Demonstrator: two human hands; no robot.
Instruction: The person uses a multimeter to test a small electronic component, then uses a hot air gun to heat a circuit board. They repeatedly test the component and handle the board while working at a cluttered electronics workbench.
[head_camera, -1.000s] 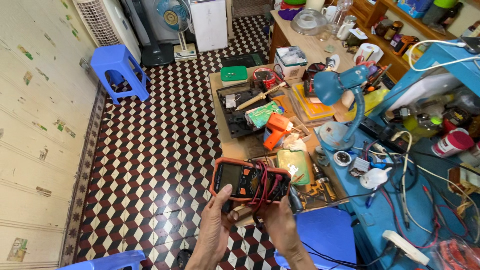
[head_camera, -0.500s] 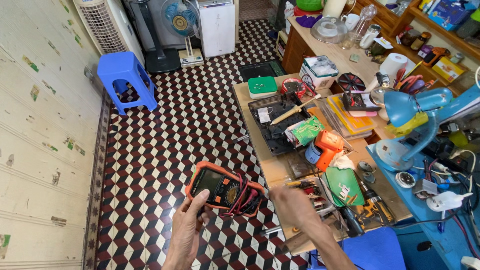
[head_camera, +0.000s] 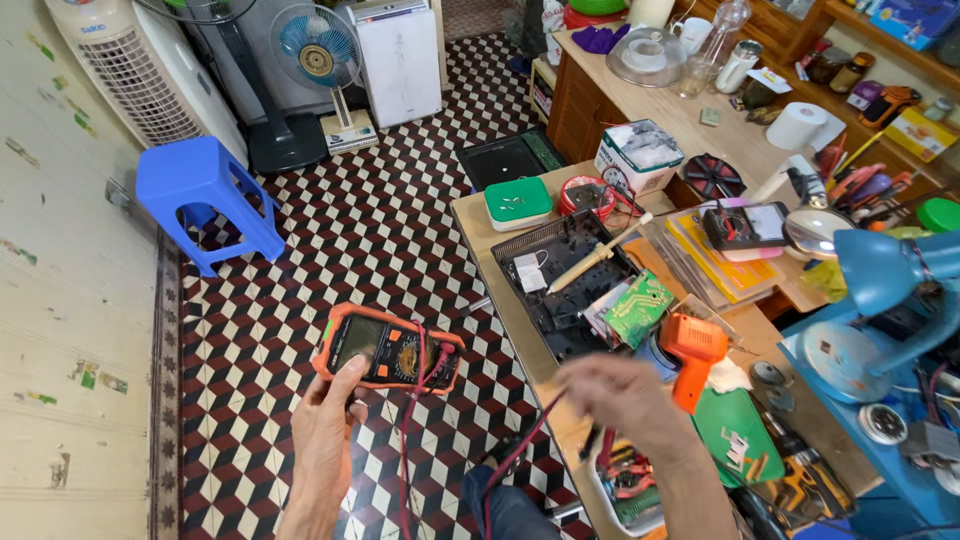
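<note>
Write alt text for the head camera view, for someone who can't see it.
Seen from above, a person's left hand holds an orange multimeter over a checkered floor, while the blurred right hand holds its red lead beside a cluttered workbench.

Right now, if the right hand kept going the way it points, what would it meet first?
Probably the orange tool just beyond the blurred right hand; depth is unclear, so it might pass above it.

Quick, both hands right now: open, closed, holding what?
Left hand: closed on the orange multimeter.
Right hand: motion-blurred above the red lead; grip cannot be told.
</note>
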